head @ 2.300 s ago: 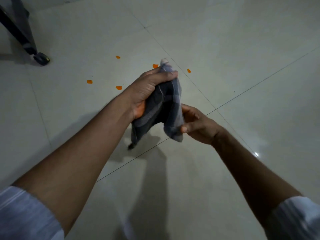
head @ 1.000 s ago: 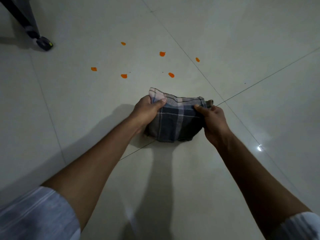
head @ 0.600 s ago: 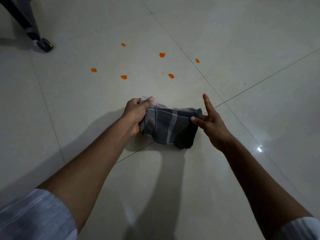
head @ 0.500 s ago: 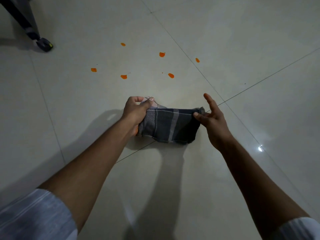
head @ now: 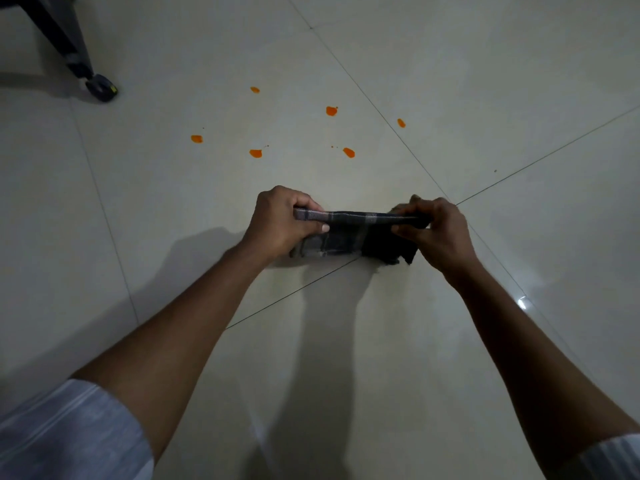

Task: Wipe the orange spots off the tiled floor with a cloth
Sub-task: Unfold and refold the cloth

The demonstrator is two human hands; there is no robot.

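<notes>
The cloth is being held above the floor, stretched into a folded band between the two hands, with its lower part hanging down over a grout line. The left hand is being kept clamped on the cloth's left end, fingers curled over the top edge and the thumb pressing from below; the right hand is being kept pinched on the darker right end in the same way. No wiping is being done yet: six spots are being left untouched on the tile beyond the hands, and a few tiny specks are lying among them. The nearest spots are sitting just ahead of the cloth, the far ones further up the same tile, and one is lying right beside the diagonal grout line. The task is being judged as barely begun, with the cloth being readied and all the wiping left to do. Open floor is being offered on every side of the spots, so broad strokes are being allowed; the only obstacle is a dark leg with a caster at the upper left, well apart from the spots. Grout lines near the spots are being judged as places where residue could lodge.
</notes>
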